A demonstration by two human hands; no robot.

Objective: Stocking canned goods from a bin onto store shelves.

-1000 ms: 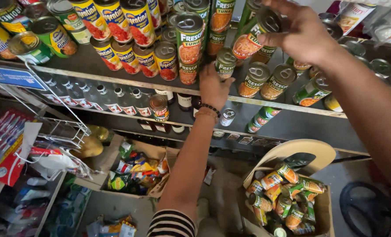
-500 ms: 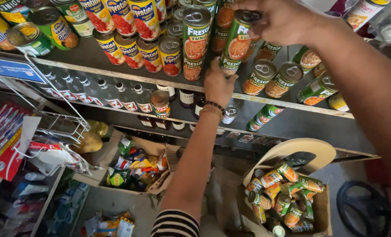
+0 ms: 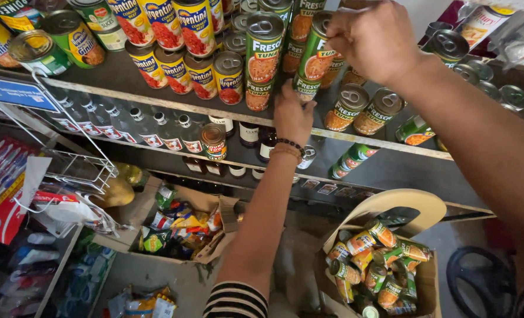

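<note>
We pinch the green can's (image 3: 314, 59) top rim with our right hand (image 3: 371, 38), fingers curled tight. Our left hand (image 3: 292, 113) cups its base, steadying it upright on the shelf (image 3: 126, 79).

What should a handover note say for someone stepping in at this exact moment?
Right hand: grips the top of a tall green can held over the shelf.
Left hand: steadies that can's base.
Done: green cans already stand in a stack on the shelf, beside red and yellow tins.
Left: this can is not let go yet; many more green cans fill the cardboard box on the floor below.
</note>
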